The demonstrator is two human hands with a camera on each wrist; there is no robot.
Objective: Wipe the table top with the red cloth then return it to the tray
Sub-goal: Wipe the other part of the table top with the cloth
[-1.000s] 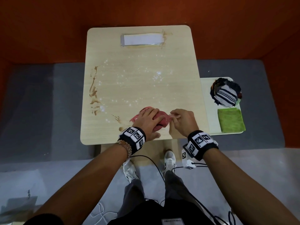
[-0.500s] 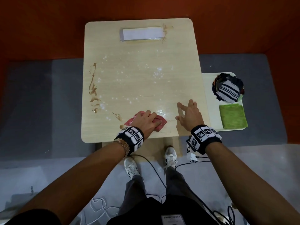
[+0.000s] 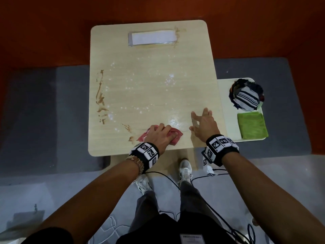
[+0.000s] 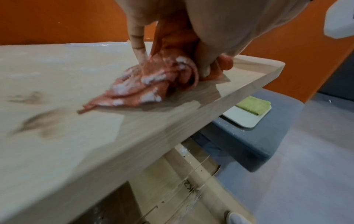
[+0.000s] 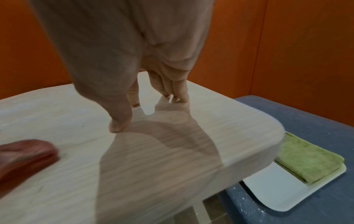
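The red cloth (image 3: 177, 136) lies bunched near the front edge of the wooden table (image 3: 151, 95). My left hand (image 3: 164, 133) presses down on it. In the left wrist view the fingers (image 4: 138, 47) and thumb curl round the cloth (image 4: 145, 86), which is dusted with white powder. My right hand (image 3: 199, 120) rests to the right of the cloth with fingers spread. Its fingertips (image 5: 180, 97) touch the bare table top and hold nothing. The white tray (image 3: 226, 110) sits lower, beside the table's right edge.
Brown smears (image 3: 101, 97) run down the table's left side and white specks dot its middle. A white strip (image 3: 153, 37) lies at the far edge. The tray carries a folded green cloth (image 3: 252, 125) and a bundle of striped cloths (image 3: 246, 96). Orange walls surround the table.
My right hand has let go of the red cloth and moved right, onto the table with fingers spread. My left hand has slid the cloth slightly left along the front edge.
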